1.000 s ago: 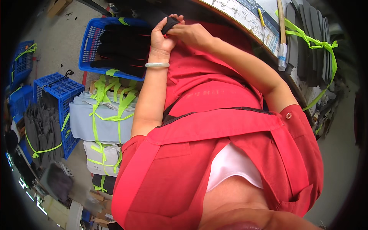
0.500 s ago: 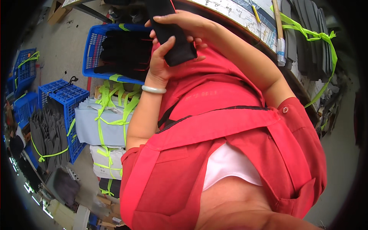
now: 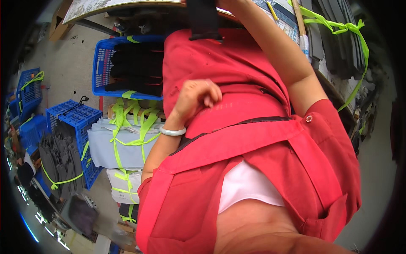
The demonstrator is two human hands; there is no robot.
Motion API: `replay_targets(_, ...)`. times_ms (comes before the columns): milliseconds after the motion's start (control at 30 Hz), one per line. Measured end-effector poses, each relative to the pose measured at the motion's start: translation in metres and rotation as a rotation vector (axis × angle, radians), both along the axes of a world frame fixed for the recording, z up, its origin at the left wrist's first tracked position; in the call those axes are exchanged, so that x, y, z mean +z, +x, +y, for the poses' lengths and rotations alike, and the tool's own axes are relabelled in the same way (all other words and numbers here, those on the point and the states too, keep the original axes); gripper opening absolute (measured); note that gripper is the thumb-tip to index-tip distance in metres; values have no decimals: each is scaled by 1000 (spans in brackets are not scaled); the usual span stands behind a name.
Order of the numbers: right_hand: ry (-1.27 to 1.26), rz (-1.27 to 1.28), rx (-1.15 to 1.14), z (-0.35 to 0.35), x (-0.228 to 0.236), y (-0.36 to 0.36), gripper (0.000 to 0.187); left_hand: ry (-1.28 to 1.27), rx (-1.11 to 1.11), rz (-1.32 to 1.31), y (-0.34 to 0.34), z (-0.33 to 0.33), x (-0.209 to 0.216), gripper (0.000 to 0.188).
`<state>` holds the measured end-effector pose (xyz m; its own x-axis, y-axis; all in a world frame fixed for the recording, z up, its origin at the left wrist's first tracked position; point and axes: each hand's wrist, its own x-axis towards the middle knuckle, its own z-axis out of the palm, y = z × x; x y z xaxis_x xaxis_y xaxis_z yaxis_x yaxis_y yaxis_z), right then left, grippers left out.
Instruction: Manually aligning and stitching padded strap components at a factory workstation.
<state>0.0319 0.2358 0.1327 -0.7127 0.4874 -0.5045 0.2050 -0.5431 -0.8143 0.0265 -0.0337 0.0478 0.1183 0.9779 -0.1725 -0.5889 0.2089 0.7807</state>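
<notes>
Pale blue bundle beside white bundle, both green-tied

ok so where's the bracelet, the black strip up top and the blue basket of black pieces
Bracelet [image 3: 172, 132]: head view, middle of its band.
Black strip [image 3: 204, 19]: head view, middle of its visible length.
Blue basket [image 3: 102, 67]: head view, its left wall.

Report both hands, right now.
Left hand: partly open, fingers loosely curled, nothing visible in it.
Right hand: apparently holding the black fabric piece; grip mostly cut off by the top edge.

L hand — half-curled, R arm fwd
</notes>
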Motion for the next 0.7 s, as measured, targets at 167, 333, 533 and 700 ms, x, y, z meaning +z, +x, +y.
replay_targets(167, 29, 288, 330, -59, -29, -10, 29, -134, 395, -66, -55, 44, -5, 29)
replay_targets(333, 1179, -28, 268, -64, -41, 14, 48, -190, 614, -126, -65, 41, -1, 23)
replay_targets(533, 1057, 179, 466, -104, -50, 53, 20, -280, 674, -155, -63, 33, -23, 27)
replay_targets(700, 813, 98, 124, -112, -61, 51, 14, -213, 735, -324, -54, 45, -23, 24)
